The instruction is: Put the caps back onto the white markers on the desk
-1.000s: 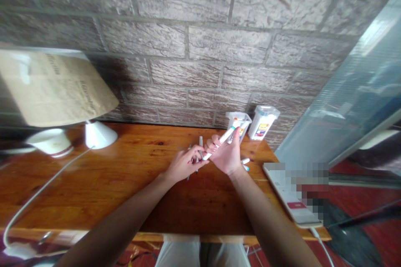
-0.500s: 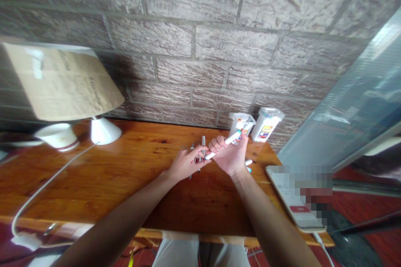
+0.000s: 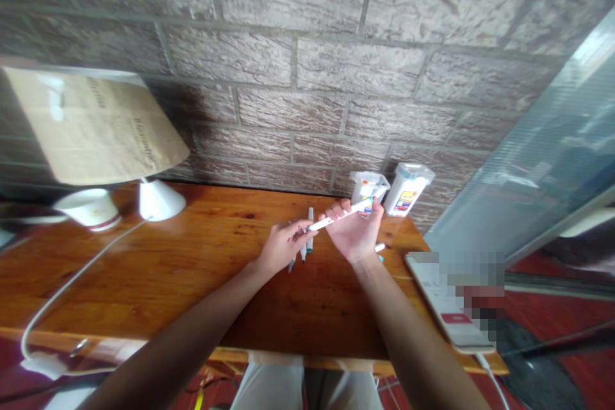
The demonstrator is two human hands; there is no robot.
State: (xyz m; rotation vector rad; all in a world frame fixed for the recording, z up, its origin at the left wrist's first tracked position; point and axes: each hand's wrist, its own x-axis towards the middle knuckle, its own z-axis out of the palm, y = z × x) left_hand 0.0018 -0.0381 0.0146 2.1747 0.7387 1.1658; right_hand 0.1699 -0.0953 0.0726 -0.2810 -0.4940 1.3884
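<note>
A white marker point(image 3: 321, 224) with a blue-green end slants across both hands above the wooden table. My left hand point(image 3: 281, 246) pinches its lower left end between thumb and fingers. Across the palm of my right hand point(image 3: 354, 234) lies the upper part, with the fingers curled over it and the thumb by the blue-green end. Several grey markers point(image 3: 310, 248) rest on the table beside my left hand, partly covered by it. Another white marker point(image 3: 380, 248) shows to the right of my right wrist, mostly hidden.
Two clear plastic marker cases point(image 3: 369, 184) stand by the brick wall, the nearer one partly behind my right hand. On the left are a lamp point(image 3: 161, 200), its cord and a white paper cup point(image 3: 91, 208). A flat white device point(image 3: 446, 301) lies along the table's right edge.
The marker has turned to a flatter slant, its left end rising. My left hand has lifted slightly with that end, showing more of the grey markers beneath.
</note>
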